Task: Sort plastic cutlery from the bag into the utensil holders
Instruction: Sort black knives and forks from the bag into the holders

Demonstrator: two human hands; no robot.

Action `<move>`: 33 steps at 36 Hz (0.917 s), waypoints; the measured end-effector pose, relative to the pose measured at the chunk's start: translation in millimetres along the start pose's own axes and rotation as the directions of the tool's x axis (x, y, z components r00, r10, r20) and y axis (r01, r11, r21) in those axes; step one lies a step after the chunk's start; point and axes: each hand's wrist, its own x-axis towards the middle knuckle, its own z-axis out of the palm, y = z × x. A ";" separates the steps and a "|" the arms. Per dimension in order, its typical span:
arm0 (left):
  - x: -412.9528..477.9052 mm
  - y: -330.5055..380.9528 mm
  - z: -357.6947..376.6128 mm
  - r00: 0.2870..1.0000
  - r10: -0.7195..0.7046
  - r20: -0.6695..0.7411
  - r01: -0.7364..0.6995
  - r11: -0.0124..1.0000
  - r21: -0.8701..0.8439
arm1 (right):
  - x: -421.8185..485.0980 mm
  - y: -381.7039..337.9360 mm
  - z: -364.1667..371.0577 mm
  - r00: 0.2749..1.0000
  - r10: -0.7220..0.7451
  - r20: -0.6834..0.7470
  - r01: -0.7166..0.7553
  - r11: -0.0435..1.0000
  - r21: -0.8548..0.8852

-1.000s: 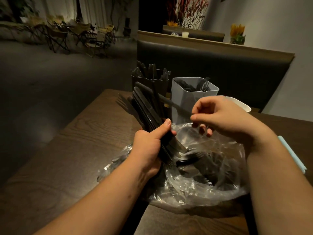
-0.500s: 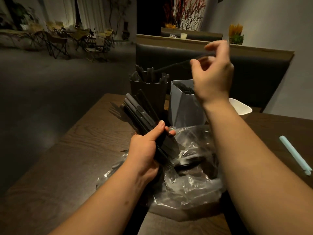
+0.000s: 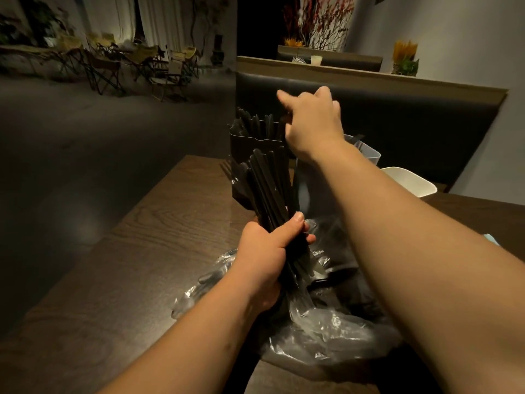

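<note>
a dim room. the dark wood-grain counter (image 3: 147,251) fills the lower left and centre of the frame. behind it, at centre right, a booth seat back (image 3: 412,118) in black padding carries a pale wooden cap (image 3: 369,76) along its top. above that, upper right, is a plain light wall (image 3: 454,38), with a potted plant (image 3: 404,59) showing orange blooms and, further left, red branches (image 3: 318,21). in the upper left, folding chairs (image 3: 105,69) with tan seats stand on a dark grey floor (image 3: 85,137) before pale curtains (image 3: 159,21), the brightest patch in view.
</note>
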 end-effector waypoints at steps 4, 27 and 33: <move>-0.8 -2.2 1.4 1.000 0.022 0.021 -0.022 1.000 0.008 | -5.8 0.3 -4.2 0.982 -0.018 0.190 0.068 0.963 -0.260; -2.1 -21.4 5.3 0.980 0.196 0.019 -0.168 0.786 0.595 | -93.3 -25.3 -29.0 0.996 0.060 0.073 -0.077 0.962 0.263; -7.7 -18.9 8.3 0.976 0.203 0.080 -0.208 0.763 0.612 | -88.0 -15.9 -28.0 0.996 0.077 0.035 -0.083 0.842 0.534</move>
